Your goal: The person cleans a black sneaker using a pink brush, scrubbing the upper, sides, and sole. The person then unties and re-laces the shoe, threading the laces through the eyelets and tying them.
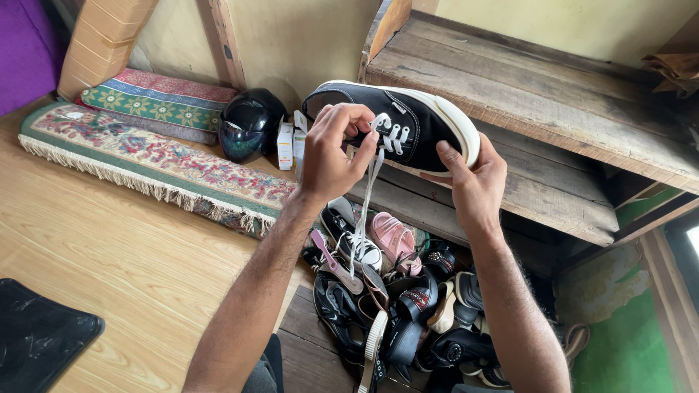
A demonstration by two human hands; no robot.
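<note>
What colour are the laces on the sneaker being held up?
White laces, threaded through a black canvas sneaker with a white sole; the head view shows it.

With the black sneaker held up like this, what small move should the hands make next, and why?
Probably the left hand should draw the white lace further through the eyelet. It pinches the lace at the eyelets, and a long loose end hangs down toward the pile of shoes. The right hand supports the black sneaker from below, so it seems steady enough for pulling.
</note>
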